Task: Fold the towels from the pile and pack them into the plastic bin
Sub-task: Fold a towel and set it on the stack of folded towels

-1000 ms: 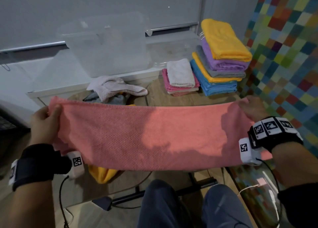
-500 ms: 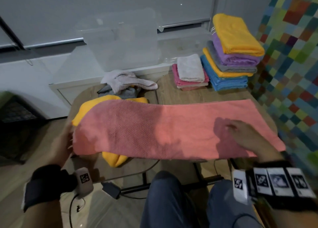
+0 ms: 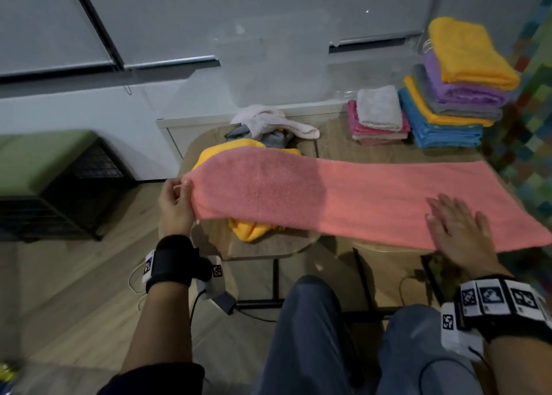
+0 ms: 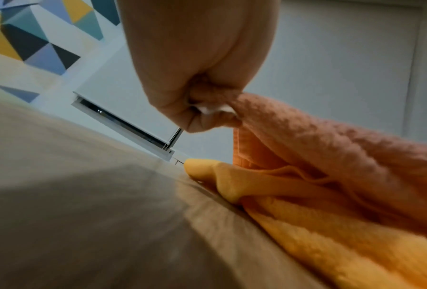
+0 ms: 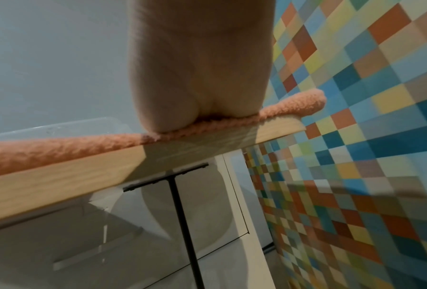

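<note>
A: Bench?
B: Wood. Pink towel laid lengthwise across it, left end draped over a yellow towel. Clear plastic bin behind the pink towel.
A: Hands?
B: Left hand grip pinches the pink towel's left end. Right hand flat on its right part, fingers spread.

no readable text, label, brand or number appears in any view. the only printed marks are black-and-white square fiducial patterns on the left wrist band, on the white camera unit beside it, and on the right wrist band; these carry no letters or digits.
</note>
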Demonstrator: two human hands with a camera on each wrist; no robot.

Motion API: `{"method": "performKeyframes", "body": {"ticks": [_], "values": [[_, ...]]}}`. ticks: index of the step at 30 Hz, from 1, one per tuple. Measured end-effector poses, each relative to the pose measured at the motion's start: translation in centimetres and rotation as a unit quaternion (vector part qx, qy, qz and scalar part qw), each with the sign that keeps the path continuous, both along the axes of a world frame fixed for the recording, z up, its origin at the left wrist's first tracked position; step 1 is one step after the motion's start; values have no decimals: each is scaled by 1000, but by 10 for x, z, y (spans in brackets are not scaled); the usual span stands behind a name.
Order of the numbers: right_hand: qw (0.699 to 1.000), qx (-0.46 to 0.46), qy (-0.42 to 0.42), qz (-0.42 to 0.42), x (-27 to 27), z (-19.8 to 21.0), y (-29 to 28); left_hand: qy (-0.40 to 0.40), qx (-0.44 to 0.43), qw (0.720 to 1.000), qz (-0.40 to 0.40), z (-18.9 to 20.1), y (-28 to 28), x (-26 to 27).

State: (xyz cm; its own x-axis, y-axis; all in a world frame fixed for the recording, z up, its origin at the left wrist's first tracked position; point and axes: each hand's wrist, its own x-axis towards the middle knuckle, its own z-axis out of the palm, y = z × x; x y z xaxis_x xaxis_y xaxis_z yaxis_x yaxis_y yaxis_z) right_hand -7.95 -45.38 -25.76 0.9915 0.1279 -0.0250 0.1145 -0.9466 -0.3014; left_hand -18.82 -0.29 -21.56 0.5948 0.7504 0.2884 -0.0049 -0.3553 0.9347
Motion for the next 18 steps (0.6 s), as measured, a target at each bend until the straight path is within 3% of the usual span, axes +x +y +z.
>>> {"method": "performKeyframes", "body": {"ticks": [4, 7, 11, 14, 16, 18], "values": [[1000, 20, -17, 7, -2, -4, -5, 33, 67, 997, 12, 1, 2, -5], [999, 32, -28, 14, -3, -9, -10, 84, 67, 994, -20, -7, 7, -14], [996, 69, -53, 9, -1, -15, -19, 137, -36, 989, -46, -8, 9, -17], [985, 163, -58, 9, 5, -13, -21, 163, -136, 968, -131, 5, 4, -10], [961, 266, -78, -6, 10, -10, -25, 167, -132, 966, -146, 14, 2, -2], [951, 270, -145, -48, 13, -6, -33, 175, -105, 970, -134, 20, 3, 6]]}}
